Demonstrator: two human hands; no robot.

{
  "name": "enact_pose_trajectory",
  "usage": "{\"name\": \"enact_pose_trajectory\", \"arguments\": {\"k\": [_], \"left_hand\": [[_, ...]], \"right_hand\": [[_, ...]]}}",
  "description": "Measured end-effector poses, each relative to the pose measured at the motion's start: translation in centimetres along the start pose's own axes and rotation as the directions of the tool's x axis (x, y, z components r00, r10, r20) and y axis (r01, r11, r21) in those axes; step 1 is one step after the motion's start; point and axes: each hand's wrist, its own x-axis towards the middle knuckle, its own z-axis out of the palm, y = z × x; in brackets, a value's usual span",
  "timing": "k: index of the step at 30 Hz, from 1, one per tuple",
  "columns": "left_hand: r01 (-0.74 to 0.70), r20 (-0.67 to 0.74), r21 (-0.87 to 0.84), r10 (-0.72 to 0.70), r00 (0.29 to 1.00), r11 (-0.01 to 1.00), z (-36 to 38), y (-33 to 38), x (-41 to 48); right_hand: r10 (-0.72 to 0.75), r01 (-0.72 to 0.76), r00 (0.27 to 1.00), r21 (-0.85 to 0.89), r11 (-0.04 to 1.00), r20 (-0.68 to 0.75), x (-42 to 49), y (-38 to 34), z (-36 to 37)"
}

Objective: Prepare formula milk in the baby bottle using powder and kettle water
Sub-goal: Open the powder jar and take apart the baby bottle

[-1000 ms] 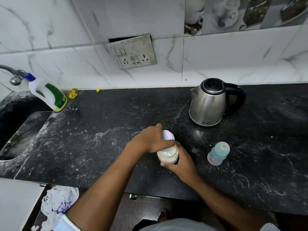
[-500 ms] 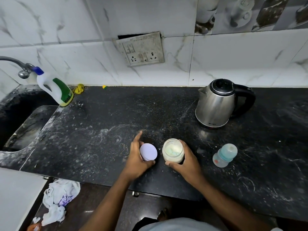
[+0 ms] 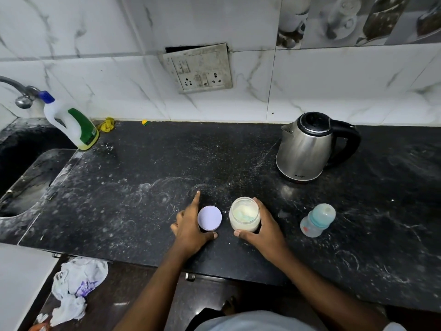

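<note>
Black stone made up the bench point(image 3: 143, 187), dusted with white powder smears and swirls. Near its front edge stood the open jar point(image 3: 244, 217), pale powder showing through its mouth. The right hand point(image 3: 265, 231) gripped it: the fingers point(image 3: 259, 204) were wrapped round the far and right side of the glass, and the thumb was pressed against the near side. Just left of the jar, not touching it, was the lilac lid point(image 3: 209, 218), flat side up. The left hand point(image 3: 188, 228) held it, with the thumb hooked along its near edge and the index finger stretched straight out past its far side; the other fingers were hidden by the lid, and I could not tell whether it sat on the bench or just above it. The baby bottle point(image 3: 317, 220) stood on the bench right of the jar, clear of the right hand, its teal cap on. Behind it, near the wall, was the steel kettle point(image 3: 307, 149), lid shut, black handle turned right, spout to the left. At the left end of the bench lay the sink point(image 3: 21, 163) with a tap point(image 3: 16, 89) above it, and a white and green detergent bottle point(image 3: 74, 125) stood at the corner beside a yellow cloth point(image 3: 107, 124). A grimy socket plate point(image 3: 200, 68) hung on the marble tiles, and a crumpled bag point(image 3: 74, 283) lay on the floor.
</note>
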Motion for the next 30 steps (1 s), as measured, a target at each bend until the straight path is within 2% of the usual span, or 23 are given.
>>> {"name": "enact_pose_trajectory", "arguments": {"k": [2, 5, 7, 8, 10, 12, 13, 16, 19, 23, 26, 30], "left_hand": [[-0.01, 0.016, 0.029, 0.009, 1.0, 1.0, -0.6, 0.6, -0.7], [-0.093, -0.054, -0.093, 0.088, 0.995, 0.991, -1.9, 2.6, -2.6], [-0.247, -0.21, -0.215, 0.202, 0.957, 0.945, -2.6, 4.9, -4.4], [-0.352, -0.3, -0.261, 0.271, 0.915, 0.899, -2.8, 6.2, -5.5], [-0.533, -0.391, -0.314, 0.404, 0.827, 0.786, -2.2, 9.0, -7.4], [-0.635, -0.352, -0.369, 0.53, 0.772, 0.679, -0.4, 12.0, -8.6], [-0.65, -0.297, -0.406, 0.58, 0.758, 0.642, 0.7, 13.3, -8.8], [-0.624, -0.121, -0.446, 0.647, 0.753, 0.642, 5.2, 16.7, -8.0], [-0.56, -0.058, -0.409, 0.592, 0.804, 0.72, 10.0, 18.9, -6.1], [-0.382, 0.039, -0.369, 0.425, 0.904, 0.847, 13.9, 19.7, -3.7], [-0.297, 0.094, -0.349, 0.348, 0.933, 0.889, 15.3, 19.8, -2.6], [-0.317, 0.062, -0.368, 0.363, 0.93, 0.874, 16.7, 18.9, -2.0]], "right_hand": [[0.013, -0.015, 0.999, 0.024, 1.0, 0.044, -0.4, -0.3, -0.5], [-0.025, 0.023, 0.999, 0.055, 0.998, 0.044, -1.9, -1.8, -1.8], [-0.088, 0.091, 0.995, 0.086, 0.992, -0.04, -3.2, -3.1, -3.9], [-0.153, 0.161, 0.981, 0.063, 0.985, -0.117, -3.7, -3.8, -5.2], [-0.31, 0.286, 0.901, -0.121, 0.95, -0.302, -4.6, -4.9, -8.7], [-0.436, 0.3, 0.797, -0.353, 0.886, -0.419, -4.7, -5.3, -12.5], [-0.444, 0.256, 0.769, -0.415, 0.873, -0.46, -4.6, -5.3, -14.1], [-0.358, 0.077, 0.777, -0.486, 0.871, -0.518, -4.2, -4.3, -17.6], [-0.296, 0.026, 0.857, -0.538, 0.842, -0.422, -3.9, -3.5, -19.3], [-0.161, 0.021, 0.965, -0.555, 0.832, -0.205, -3.6, -3.6, -19.4], [-0.095, 0.027, 0.993, -0.627, 0.779, -0.075, -3.5, -3.7, -18.7], [-0.019, 0.007, 1.0, -0.763, 0.647, -0.007, -3.0, -3.8, -17.7]]}}
